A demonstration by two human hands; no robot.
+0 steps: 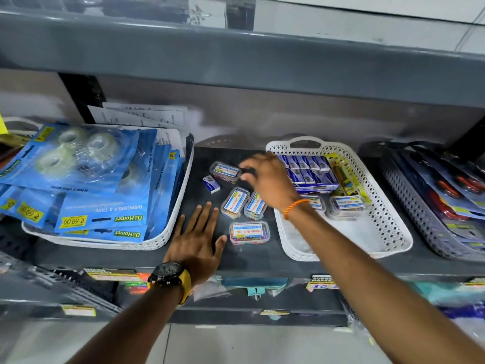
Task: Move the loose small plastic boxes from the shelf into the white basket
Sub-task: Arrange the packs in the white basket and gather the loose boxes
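Several small clear plastic boxes with blue-and-white labels lie loose on the dark shelf: one at the back, two side by side in the middle, one at the front. A small blue-and-white carton lies beside them. The white basket stands to the right, with two such boxes and blue staple cartons inside. My right hand hovers over the back box, fingers spread, holding nothing. My left hand rests flat and open on the shelf, left of the front box.
A white basket full of blue tape-dispenser packs stands at the left. A dark basket with carded goods sits at the far right. A grey shelf board overhangs above. Lower shelves with price tags lie below the front edge.
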